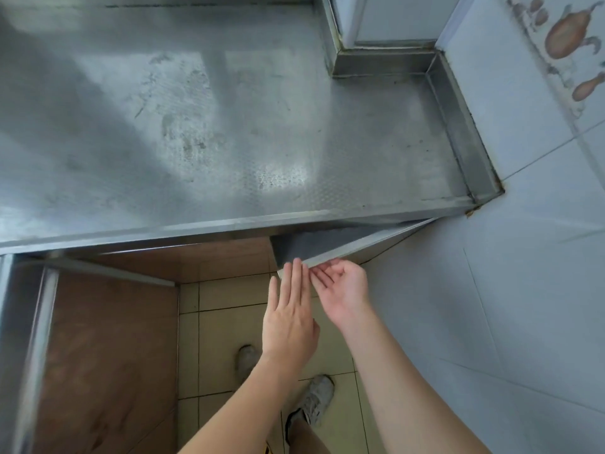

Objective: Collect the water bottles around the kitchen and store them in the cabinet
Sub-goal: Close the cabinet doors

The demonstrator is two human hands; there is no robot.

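Observation:
No water bottle shows in the head view. A steel cabinet door (pixel 347 245) under the counter stands partly swung out on the right. My left hand (pixel 289 312) reaches up with straight fingers, their tips against the door's free edge. My right hand (pixel 342 286) is palm up beside it, its loosely bent fingertips touching the same edge from the right. Neither hand holds anything. The inside of the cabinet is hidden behind the counter's front edge.
The stainless steel counter (pixel 212 126) fills the upper view, with a raised rim along the right side. A tiled wall (pixel 523 257) stands close on the right. Another brown-faced door (pixel 108 348) stands swung out at the left. My shoes (pixel 316 401) stand on beige floor tiles.

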